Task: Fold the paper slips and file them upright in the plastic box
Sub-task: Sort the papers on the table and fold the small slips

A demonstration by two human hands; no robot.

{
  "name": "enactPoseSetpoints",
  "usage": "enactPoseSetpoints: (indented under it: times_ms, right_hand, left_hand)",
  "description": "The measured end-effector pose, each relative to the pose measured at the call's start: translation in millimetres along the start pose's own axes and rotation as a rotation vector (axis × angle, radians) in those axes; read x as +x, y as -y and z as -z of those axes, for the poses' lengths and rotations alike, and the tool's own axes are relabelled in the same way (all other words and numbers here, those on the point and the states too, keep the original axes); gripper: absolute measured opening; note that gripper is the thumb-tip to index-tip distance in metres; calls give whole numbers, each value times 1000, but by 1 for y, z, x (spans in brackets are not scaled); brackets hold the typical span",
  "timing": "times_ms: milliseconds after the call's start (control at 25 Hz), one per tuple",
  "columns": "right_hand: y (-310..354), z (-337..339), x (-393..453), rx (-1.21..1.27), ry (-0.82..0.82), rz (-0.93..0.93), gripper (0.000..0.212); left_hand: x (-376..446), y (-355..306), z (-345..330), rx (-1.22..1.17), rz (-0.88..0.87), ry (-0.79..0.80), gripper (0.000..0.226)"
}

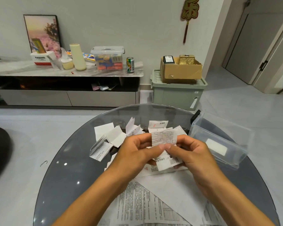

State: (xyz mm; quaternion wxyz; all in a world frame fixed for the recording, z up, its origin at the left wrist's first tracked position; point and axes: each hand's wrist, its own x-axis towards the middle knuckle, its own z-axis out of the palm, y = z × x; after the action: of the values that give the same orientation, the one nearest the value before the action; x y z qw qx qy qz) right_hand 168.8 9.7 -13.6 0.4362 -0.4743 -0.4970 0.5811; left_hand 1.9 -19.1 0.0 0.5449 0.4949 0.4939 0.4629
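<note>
now left hand (137, 150) and right hand (191, 154) both pinch a printed slip (164, 138) mid-fold above the glass table (69, 160); line up edges, crease firmly, then stand it in clear plastic box (219, 137) at right.

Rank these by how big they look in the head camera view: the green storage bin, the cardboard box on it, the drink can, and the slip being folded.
1. green storage bin
2. cardboard box
3. slip, though it is much nearer the camera, so its true rank is unsure
4. drink can
</note>
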Motion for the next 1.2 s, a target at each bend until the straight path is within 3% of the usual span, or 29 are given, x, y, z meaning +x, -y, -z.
enactPoseSetpoints:
  times_ms: [120, 240, 360, 440, 520, 600, 680, 760, 880, 960, 1040, 1080, 1200]
  right_hand:
    - [-1, 4, 3, -162, -45, 52, 30]
    - [6, 3, 1, -85, 85, -10, 17]
    - [7, 2, 1, 26, 59, -43, 29]
    - [6, 3, 3, 123, 40, -57, 30]
    - [6, 4, 4, 162, 79, -66, 22]
    - [5, 3, 3, 49, 79, -34, 14]
    - [0, 1, 3, -16, 58, 15, 22]
    - [-6, -2, 3, -59, 4, 57, 28]
    - [-10, 3, 4, -557, -116, 294, 26]
    - [-8, 9, 3, -951, 96, 414, 28]
    - [-10, 13, 1, -1154, 367, 331, 42]
    - [-12, 13, 1, -1213, 426, 282, 48]
    - [-19, 7, 0, -1304, 356, 378, 36]
  left_hand:
    - [3, 6, 2, 14, 3, -108, 25]
    - [5, 4, 4, -28, 6, -186, 21]
    - [5, -1, 8, -235, 30, -64, 24]
    - [5, -1, 9, -135, 82, -70, 14]
    - [7, 4, 10, 11, 126, -150, 18]
    - [7, 5, 9, 32, 156, -161, 19]
    - [6, 4, 7, 4, 164, -109, 17]
    - [6, 3, 7, -8, 163, -154, 19]
    - [15, 7, 17, 54, 149, -367, 24]
    - [23, 16, 30, 168, 168, -444, 31]
    - [28, 26, 35, 319, 200, -406, 35]
    - [32, 31, 35, 492, 200, -360, 36]
    - [31, 39, 32, 1052, 189, -235, 43]
